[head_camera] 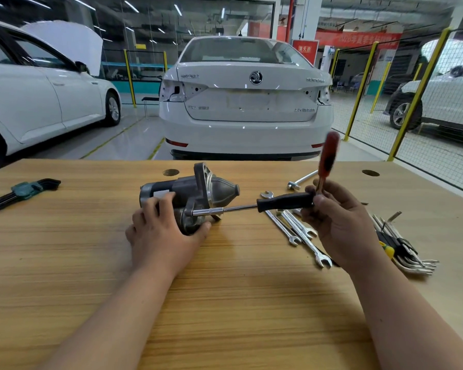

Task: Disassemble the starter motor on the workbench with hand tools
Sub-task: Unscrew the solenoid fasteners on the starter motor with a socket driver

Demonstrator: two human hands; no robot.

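The left hand (166, 231) grips the starter motor (198, 190), pinning it to the counter (238, 303), probably against turning; the right hand (337, 225) clasps a black-handled driver (284, 202) reaching leftward into the housing, a spare red screwdriver (328, 158) upright in the same grasp

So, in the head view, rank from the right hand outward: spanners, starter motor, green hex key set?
1. Spanners, beside the right hand gripping the black driver.
2. Starter motor, centre, in the left hand.
3. Green hex key set, far left.
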